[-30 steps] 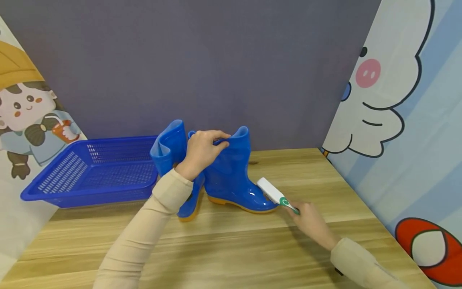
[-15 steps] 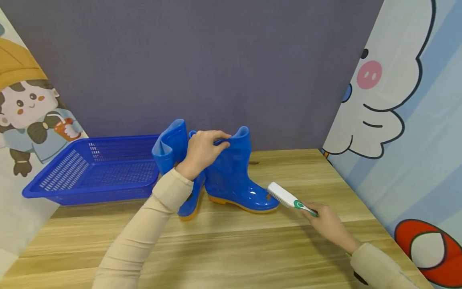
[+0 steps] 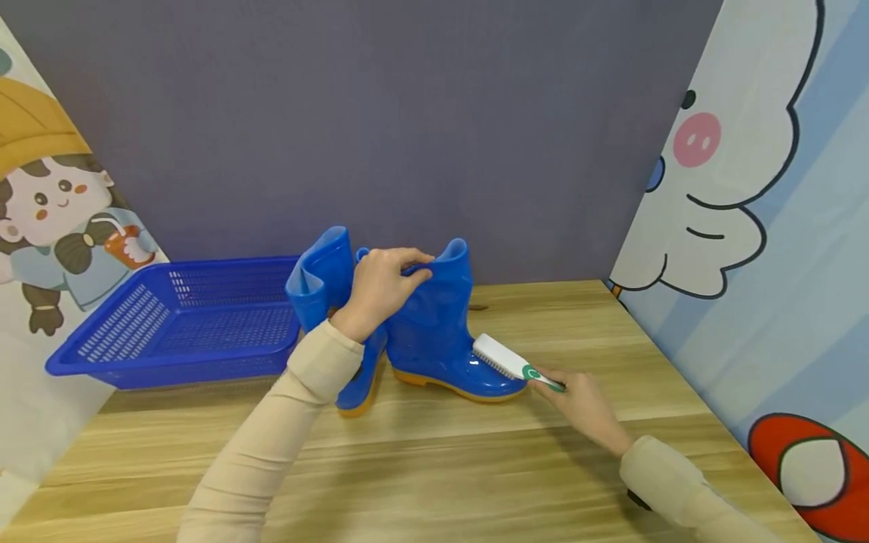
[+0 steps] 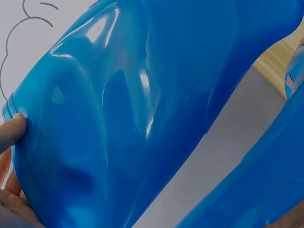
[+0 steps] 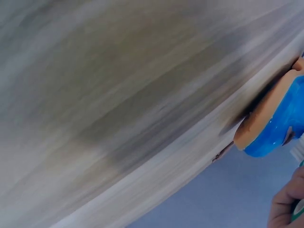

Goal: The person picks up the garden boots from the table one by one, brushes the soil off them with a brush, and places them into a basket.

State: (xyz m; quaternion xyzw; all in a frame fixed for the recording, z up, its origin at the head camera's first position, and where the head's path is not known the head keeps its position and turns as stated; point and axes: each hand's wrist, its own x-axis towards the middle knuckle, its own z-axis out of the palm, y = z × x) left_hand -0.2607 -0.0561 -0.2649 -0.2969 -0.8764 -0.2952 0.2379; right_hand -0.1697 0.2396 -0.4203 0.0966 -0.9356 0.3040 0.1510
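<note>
Two blue rain boots with orange soles stand upright on the wooden table. My left hand pinches the top rim of the right-hand boot, thumb on the outer side; the left wrist view shows the thumb on the shaft. That boot's toe points right. In my right hand is a white and green scrub brush, gripped by its handle, bristles down on the boot's instep. A brown smudge shows on the toe in the right wrist view. The other boot stands left, partly hidden behind my left wrist.
A blue plastic basket with slotted walls stands at the left, close to the boots. A grey panel rises at the table's back. Behind the right-hand boot a small dark brown piece lies on the wooden table.
The brush went outward past the toe, baring a brown mark there, then came back left and up onto the instep. My left hand keeps its hold on the boot's rim.
</note>
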